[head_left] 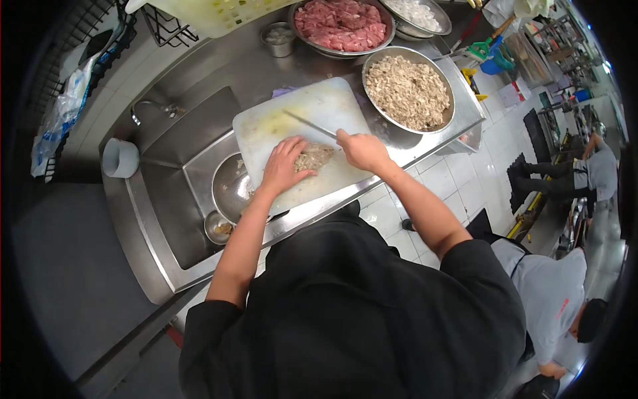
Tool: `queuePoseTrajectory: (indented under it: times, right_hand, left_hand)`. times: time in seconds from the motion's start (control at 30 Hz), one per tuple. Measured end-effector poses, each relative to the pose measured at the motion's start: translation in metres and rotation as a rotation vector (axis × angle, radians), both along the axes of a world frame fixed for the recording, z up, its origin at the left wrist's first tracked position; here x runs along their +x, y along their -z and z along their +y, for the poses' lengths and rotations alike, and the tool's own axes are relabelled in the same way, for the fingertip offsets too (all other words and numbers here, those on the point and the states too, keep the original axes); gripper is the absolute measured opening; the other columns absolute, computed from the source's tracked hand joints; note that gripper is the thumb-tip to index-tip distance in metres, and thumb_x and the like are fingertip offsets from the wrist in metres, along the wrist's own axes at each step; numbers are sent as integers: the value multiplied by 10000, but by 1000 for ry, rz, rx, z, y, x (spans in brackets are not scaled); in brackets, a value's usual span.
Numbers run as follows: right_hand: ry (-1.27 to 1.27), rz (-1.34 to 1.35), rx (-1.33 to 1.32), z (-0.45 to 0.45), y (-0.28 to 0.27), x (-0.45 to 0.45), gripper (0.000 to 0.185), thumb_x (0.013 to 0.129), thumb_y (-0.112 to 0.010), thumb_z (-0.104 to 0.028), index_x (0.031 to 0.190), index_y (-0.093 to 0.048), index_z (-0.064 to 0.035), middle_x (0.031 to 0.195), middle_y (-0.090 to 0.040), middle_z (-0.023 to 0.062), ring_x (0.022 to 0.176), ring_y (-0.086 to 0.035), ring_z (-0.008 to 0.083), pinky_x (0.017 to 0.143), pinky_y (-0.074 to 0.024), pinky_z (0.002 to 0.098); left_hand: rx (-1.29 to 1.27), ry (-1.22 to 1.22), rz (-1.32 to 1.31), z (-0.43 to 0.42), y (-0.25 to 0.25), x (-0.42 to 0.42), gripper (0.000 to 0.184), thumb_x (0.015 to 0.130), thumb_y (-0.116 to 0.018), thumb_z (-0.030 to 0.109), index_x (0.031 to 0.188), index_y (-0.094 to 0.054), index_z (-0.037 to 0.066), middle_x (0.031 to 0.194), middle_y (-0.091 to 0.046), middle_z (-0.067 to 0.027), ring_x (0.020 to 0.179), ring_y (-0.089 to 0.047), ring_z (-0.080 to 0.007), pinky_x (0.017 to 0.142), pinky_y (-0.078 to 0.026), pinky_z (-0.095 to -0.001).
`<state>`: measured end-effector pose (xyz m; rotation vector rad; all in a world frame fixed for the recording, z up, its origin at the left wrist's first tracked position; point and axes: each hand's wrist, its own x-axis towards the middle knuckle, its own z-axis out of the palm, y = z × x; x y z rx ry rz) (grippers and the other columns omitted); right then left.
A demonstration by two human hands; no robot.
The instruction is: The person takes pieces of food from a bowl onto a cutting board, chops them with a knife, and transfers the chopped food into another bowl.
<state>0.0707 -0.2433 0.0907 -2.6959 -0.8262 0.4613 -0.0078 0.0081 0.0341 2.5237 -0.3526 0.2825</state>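
On a white cutting board [259, 136] lies a small heap of chopped pale brown food [314, 157]. My left hand [286, 165] rests on the board at the left side of this heap, its fingers stretched out. A knife [309, 124] is held in my right hand [361, 150], fingers wrapped round the handle, with the blade pointing to the upper left above the board. To the right of the board stands a metal bowl [453, 110] full of similar chopped food [407, 92].
Behind the board are a bowl of raw meat [342, 25], a bowl of white pieces [415, 14] and a small metal container [278, 40]. A metal bowl [232, 189] sits in the sink [169, 216] at left. Two people [548, 286] stand at right.
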Motion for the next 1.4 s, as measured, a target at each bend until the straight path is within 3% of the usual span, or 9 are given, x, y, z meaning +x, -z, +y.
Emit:
queuePoseTrajectory:
  times: [0.1, 0.43, 0.57, 0.7, 0.8, 1.13, 1.23, 1.3, 1.4]
  right_hand:
    - [324, 114, 65, 0, 14, -26, 253, 939, -522, -78, 1190, -527, -44, 899, -720, 280, 891, -706, 473, 780, -529, 586]
    - [523, 257, 2, 55, 5, -76, 251, 929, -477, -14, 1162, -510, 73, 929, -710, 321, 914, -708, 502, 853, -551, 564]
    - [489, 163, 181, 53, 57, -30, 256, 938, -447, -10, 1169, -511, 77, 987, -705, 358, 938, -709, 502, 856, -552, 558]
    - [530, 229, 5, 63, 18, -60, 275, 939, -478, -47, 1188, -506, 65, 952, -706, 352, 932, -708, 505, 844, -545, 573]
    - [592, 94, 108, 70, 77, -58, 333, 913, -489, -2, 1236, -472, 79, 966, -701, 366, 937, -708, 504, 847, -544, 573]
    - [722, 133, 210, 94, 76, -77, 347, 899, -497, 5, 1219, -472, 136, 945, -687, 384, 971, -697, 517, 848, -541, 565]
    - [619, 138, 175, 88, 35, -39, 354, 896, -493, 14, 1221, -476, 154, 952, -685, 390, 969, -703, 513, 847, -550, 558]
    - [681, 491, 71, 91, -23, -46, 340, 896, -480, 24, 1211, -481, 152, 937, -684, 396, 956, -702, 527, 842, -555, 562]
    - [630, 383, 84, 95, -6, -85, 329, 896, -469, 33, 1202, -479, 153, 912, -685, 393, 919, -705, 533, 822, -556, 574]
  left_hand:
    - [-54, 203, 18, -2, 8, 37, 637, 739, -875, 325, 1291, -647, 105, 1335, -632, -108, 1267, -557, -315, 1100, -433, -439]
    - [-87, 606, 170, -8, 19, 81, 208, 854, -673, 131, 1025, -745, 36, 1064, -704, -102, 1073, -628, -306, 961, -521, -410]
    - [-124, 620, 170, -6, 21, 84, 193, 853, -692, 131, 1013, -745, 37, 1021, -711, -107, 1051, -639, -318, 926, -537, -411]
    - [-141, 593, 149, 1, 31, 79, 186, 852, -710, 130, 1005, -747, 33, 1021, -720, -122, 1049, -648, -329, 912, -543, -416]
    - [-161, 577, 182, 3, 33, 79, 172, 856, -704, 130, 992, -754, 38, 1048, -732, -120, 1063, -650, -326, 936, -541, -419]
    - [-187, 600, 304, 19, 31, 66, 222, 858, -650, 157, 1015, -764, 47, 1081, -733, -98, 1088, -627, -316, 967, -519, -408]
    - [-194, 628, 265, 22, 25, 81, 193, 861, -669, 135, 1013, -748, 47, 1070, -723, -107, 1107, -630, -329, 985, -513, -414]
    - [-268, 494, 84, 28, 21, 75, 183, 871, -660, 140, 1001, -752, 49, 1089, -718, -88, 1097, -624, -313, 973, -515, -411]
    - [-246, 495, 144, 32, 25, 74, 177, 869, -670, 140, 999, -747, 49, 1091, -712, -91, 1089, -629, -313, 967, -519, -416]
